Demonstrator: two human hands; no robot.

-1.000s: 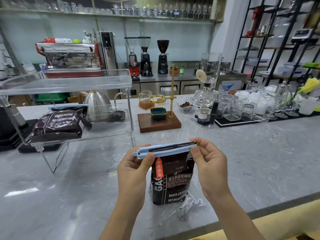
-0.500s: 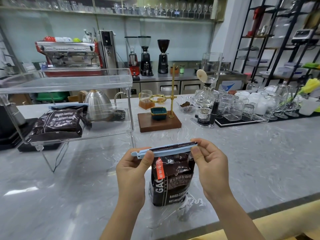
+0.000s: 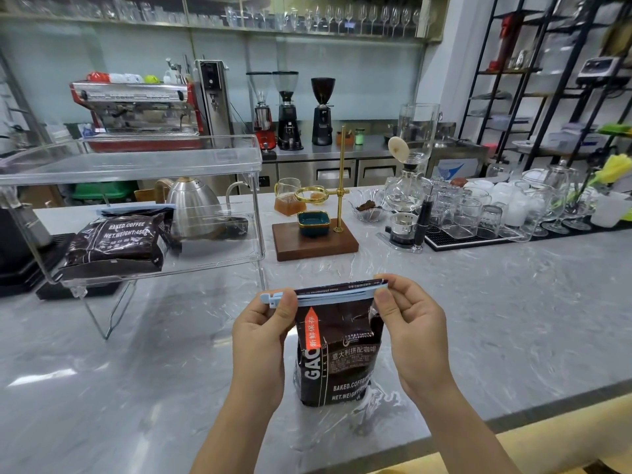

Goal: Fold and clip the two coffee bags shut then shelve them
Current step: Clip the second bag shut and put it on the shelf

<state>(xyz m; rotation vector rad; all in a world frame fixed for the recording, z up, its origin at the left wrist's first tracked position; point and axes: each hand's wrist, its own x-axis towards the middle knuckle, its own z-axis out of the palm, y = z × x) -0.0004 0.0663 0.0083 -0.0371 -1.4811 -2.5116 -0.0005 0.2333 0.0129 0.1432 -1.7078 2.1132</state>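
Head view: one wearer, two bare hands at a grey marble counter [image 3: 513, 319].
Bag in hand: the second coffee bag [image 3: 337, 350] stands upright on the counter at 6 o'clock, top folded over, a pale blue clip [image 3: 321, 295] lying along the fold.
Left hand [image 3: 261, 340]: thumb and fingers pinch the clip's latch end, at 9 o'clock of the bag top.
Right hand [image 3: 410, 326]: thumb and fingers pinch the other end, at 3 o'clock.
Stored bag: the first coffee bag [image 3: 116, 244] lies clipped on the lower tier of the clear shelf [image 3: 219, 159], at 10 o'clock.
Latch state: cannot be told from this view.
Risk, seal: an unlatched clip would let the fold spring open on lifting.
Risk, transfer: lifting by the clip alone could drag it off the fold.
Risk, shelving: the kettle [image 3: 193, 206] behind the shelf crowds the free right side; a careless push may nudge the first bag.
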